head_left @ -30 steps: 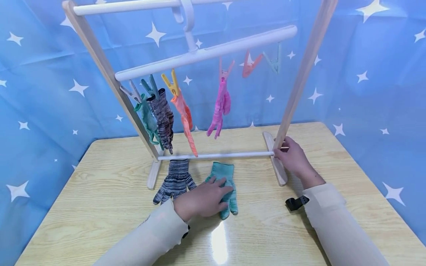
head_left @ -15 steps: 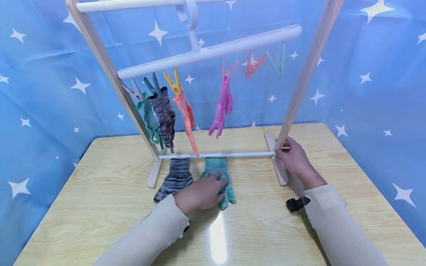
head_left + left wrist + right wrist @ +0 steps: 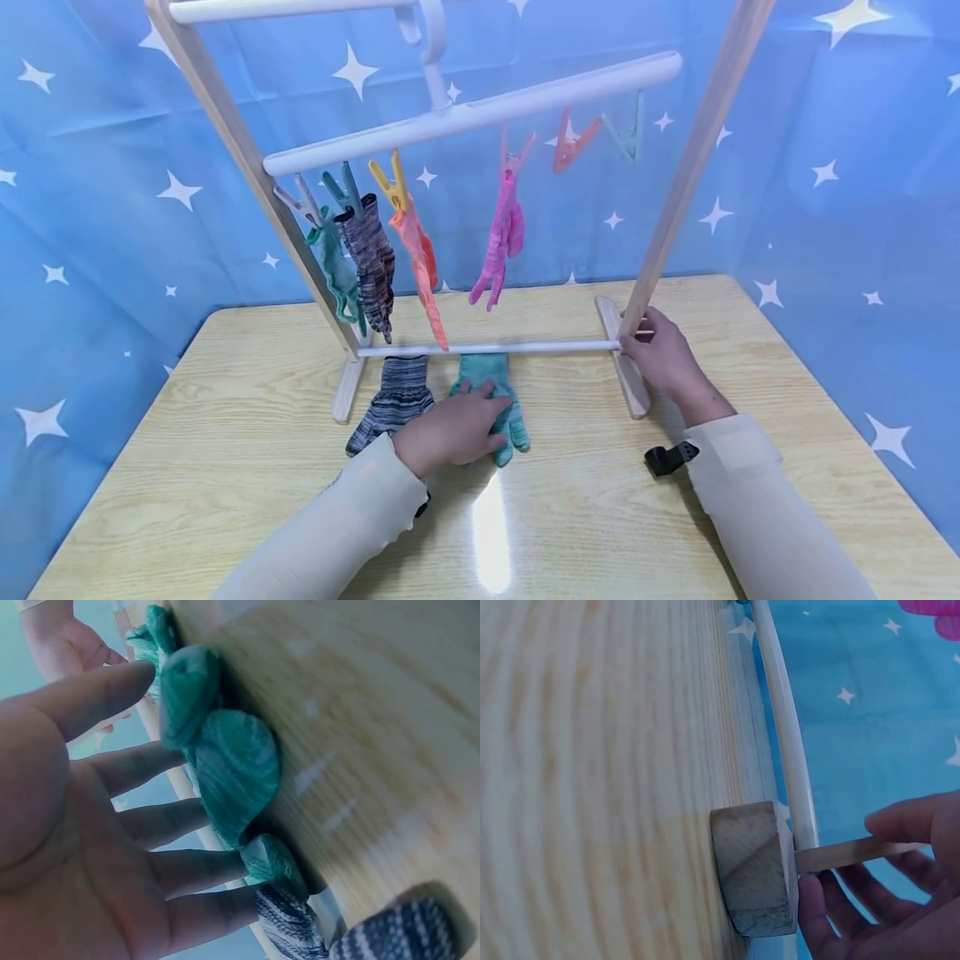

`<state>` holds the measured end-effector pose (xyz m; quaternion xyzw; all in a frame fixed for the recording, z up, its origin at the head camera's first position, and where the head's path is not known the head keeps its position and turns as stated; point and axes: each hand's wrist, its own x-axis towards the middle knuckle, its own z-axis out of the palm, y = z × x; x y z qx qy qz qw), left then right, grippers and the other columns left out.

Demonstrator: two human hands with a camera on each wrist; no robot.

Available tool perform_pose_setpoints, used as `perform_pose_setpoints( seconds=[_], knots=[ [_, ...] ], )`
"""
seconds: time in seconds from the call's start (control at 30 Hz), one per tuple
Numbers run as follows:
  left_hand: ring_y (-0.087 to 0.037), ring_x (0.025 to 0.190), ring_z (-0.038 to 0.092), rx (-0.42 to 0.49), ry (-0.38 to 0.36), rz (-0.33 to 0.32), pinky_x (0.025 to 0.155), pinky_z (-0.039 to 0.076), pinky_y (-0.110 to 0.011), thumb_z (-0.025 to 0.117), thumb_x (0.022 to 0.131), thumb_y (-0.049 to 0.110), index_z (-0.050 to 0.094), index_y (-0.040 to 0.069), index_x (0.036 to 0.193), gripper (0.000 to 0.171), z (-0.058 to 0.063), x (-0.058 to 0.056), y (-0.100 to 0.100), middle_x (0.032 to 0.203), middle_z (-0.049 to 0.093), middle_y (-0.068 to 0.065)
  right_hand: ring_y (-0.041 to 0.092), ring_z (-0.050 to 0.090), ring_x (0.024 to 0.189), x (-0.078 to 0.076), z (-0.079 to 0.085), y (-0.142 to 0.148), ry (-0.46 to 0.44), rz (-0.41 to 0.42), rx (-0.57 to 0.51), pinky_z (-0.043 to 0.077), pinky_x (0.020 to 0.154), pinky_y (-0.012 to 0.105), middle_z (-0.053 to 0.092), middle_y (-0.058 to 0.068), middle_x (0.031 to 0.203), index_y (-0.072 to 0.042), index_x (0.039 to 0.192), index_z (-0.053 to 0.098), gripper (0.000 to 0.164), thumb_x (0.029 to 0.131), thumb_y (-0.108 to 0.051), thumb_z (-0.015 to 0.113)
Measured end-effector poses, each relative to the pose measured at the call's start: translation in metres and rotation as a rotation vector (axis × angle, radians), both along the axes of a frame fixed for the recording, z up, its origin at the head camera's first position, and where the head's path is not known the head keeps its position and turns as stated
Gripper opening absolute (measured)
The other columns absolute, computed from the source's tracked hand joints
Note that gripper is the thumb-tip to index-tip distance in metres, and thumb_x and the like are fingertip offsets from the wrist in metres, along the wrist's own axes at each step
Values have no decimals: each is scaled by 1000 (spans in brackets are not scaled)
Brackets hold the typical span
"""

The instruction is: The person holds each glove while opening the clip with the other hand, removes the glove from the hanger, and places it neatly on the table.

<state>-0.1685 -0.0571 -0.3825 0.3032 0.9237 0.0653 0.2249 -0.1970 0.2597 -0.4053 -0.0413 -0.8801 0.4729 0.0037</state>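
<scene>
My left hand (image 3: 459, 423) lies with its fingers spread on a teal knit glove (image 3: 484, 366), which is flat on the table with its cuff at the rack's lower bar. In the left wrist view the straight fingertips touch the glove's bunched teal fingers (image 3: 236, 769). To its left lies a dark grey striped glove (image 3: 399, 398), partly covered by my left forearm and hand. My right hand (image 3: 667, 358) grips the foot of the rack's right wooden post (image 3: 678, 179); the right wrist view shows fingers and thumb on both sides of the post (image 3: 844, 855), just above its wooden base (image 3: 754, 870).
From the rack's top bar hangs a tilted white hanger (image 3: 480, 117). Pegs on it hold a green glove (image 3: 337, 271), a dark striped glove (image 3: 369, 267), an orange glove (image 3: 420, 262) and a pink glove (image 3: 501, 237). A red peg (image 3: 572, 146) and a pale green peg (image 3: 628, 137) hold nothing.
My left hand has slid the teal glove away from me and slightly left, level with the grey glove, cuff now at the lower bar. The right hand keeps its hold on the post.
</scene>
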Motion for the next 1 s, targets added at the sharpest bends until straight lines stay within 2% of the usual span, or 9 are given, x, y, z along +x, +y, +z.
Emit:
perform_pose_setpoints(
  seconds=[0.4,0.63,1.0],
  knots=[
    [-47,150,22,11,19,17,119,29,-54,53,103,39,39,20,155,56,0,-5,0,164,25,-15,42,57,119,-1,2,1,5,-1,0,53,93,50,48,28,134,-2,148,37,48,105,-20,47],
    [-48,149,23,12,35,29,117,31,-58,52,103,40,40,20,154,56,-1,-3,-1,164,26,-15,42,57,119,-3,-2,1,3,6,8,53,91,46,49,27,132,-2,146,40,45,104,-17,49],
    [-47,149,22,16,25,38,116,32,-60,51,104,43,41,21,153,55,-1,-2,-1,164,26,-13,44,56,121,-2,-2,0,6,10,15,53,93,53,48,28,134,-2,148,39,47,104,-17,49]
  ],
)
